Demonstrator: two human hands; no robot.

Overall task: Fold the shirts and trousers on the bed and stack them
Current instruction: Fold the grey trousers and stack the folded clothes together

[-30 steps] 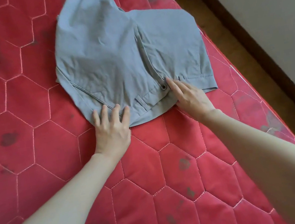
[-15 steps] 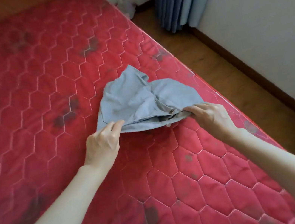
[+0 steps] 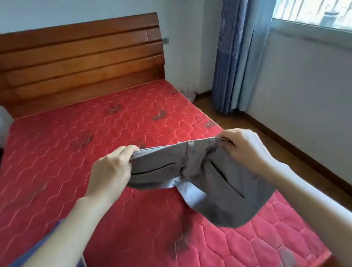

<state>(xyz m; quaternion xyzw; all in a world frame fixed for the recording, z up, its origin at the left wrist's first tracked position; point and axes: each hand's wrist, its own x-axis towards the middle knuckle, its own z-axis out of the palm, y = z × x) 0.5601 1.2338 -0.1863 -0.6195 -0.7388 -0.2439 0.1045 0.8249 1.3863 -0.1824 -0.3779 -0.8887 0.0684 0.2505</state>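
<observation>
While you hold the grey trousers [image 3: 203, 175] above the red mattress [image 3: 83, 145], your left hand [image 3: 109, 173] and right hand [image 3: 246, 149] each keep a clamped grip on the waistband, letting the fabric hang straight for folding.

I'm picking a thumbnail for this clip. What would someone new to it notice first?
First, the grey trousers held up at the centre, hanging above the bed, with the left hand and the right hand each gripping one end of the waistband. Beneath them spreads the bright red quilted mattress, filling the middle of the view. Behind it stands the wooden slatted headboard against the far wall.
</observation>
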